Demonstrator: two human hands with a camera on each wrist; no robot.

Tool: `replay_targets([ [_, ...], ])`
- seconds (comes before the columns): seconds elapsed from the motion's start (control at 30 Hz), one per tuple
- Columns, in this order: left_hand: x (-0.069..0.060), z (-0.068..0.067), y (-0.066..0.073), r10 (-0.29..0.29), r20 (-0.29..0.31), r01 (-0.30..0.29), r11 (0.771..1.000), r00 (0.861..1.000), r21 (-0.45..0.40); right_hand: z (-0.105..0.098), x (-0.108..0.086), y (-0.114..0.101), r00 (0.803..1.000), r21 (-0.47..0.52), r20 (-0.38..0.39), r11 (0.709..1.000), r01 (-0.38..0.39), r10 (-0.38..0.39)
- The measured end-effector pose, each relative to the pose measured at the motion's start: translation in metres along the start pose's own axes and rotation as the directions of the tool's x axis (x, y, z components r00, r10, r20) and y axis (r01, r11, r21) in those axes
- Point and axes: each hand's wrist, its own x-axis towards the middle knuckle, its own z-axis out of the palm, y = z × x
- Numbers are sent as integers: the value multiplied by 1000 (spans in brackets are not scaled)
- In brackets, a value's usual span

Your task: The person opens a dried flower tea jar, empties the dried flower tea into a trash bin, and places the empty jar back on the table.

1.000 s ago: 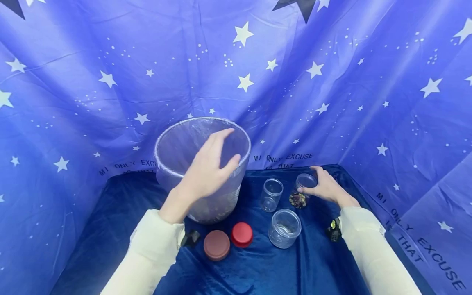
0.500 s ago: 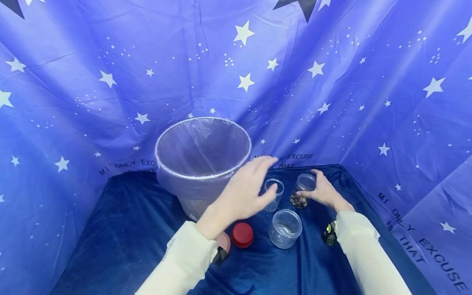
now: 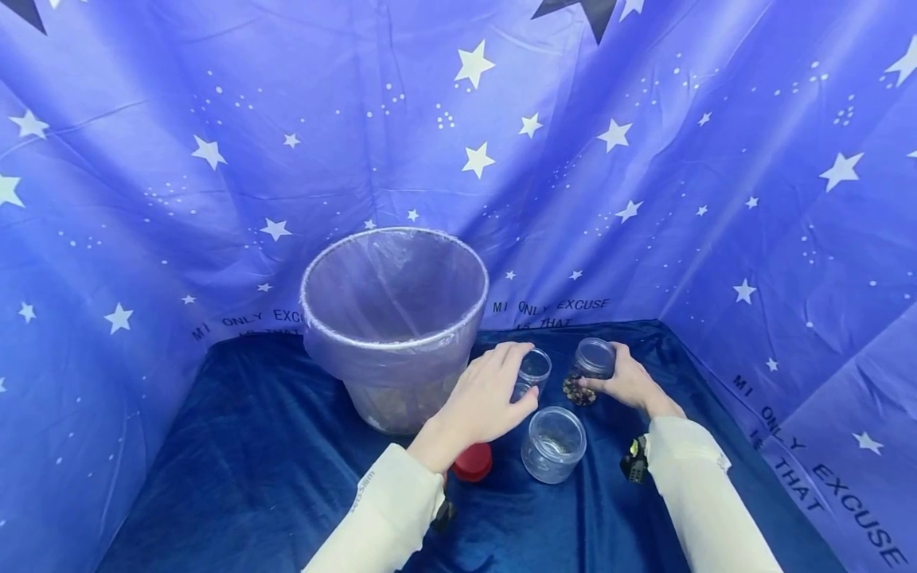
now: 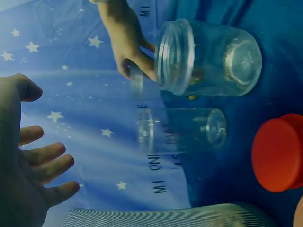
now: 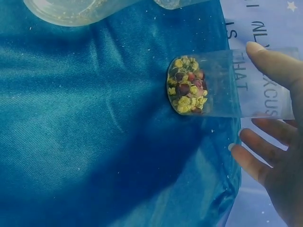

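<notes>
In the head view my left hand (image 3: 487, 394) reaches beside a small clear jar (image 3: 536, 364), fingers extended. The left wrist view shows a gap between those spread fingers and the upright small jar. Thumb and fingers of my right hand (image 3: 632, 383) are round a second small jar (image 3: 596, 356), upright at the back right. In the right wrist view, dried flowers (image 5: 187, 90), yellow and dark red, lie in its bottom. A wider clear jar (image 3: 553, 447) stands in front of both. Partly behind my left wrist is a red lid (image 3: 473, 463).
A round mesh bin (image 3: 401, 382) with a translucent liner stands left of the jars. Dark blue cloth (image 3: 243, 454) covers the table. A starry blue curtain (image 3: 401, 119) hangs close behind and at both sides.
My left hand has moved right and down from over the bin to the small clear jar. The brown lid is now hidden behind my left arm. My right hand stays at its jar, fingers nearer.
</notes>
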Motion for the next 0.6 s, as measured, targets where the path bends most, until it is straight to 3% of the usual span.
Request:
replay_targets([
  [0.17, -2, 9, -1, -67, 68, 64, 997, 995, 48, 0, 0, -1, 1000, -23, 8, 1000, -16, 16],
  [0.27, -3, 14, 0, -102, 110, 94, 993, 989, 76, 2, 2, -4, 1000, -42, 2, 999, 11, -11],
  [0.4, -5, 24, 1, -150, 170, 129, 984, 974, 126, 7, 3, -5, 998, -88, -24, 995, 55, -58],
  [0.6, -11, 37, 2, -215, 221, 172, 965, 951, 199, 13, 3, -1, 996, -141, -72, 989, 48, -58],
])
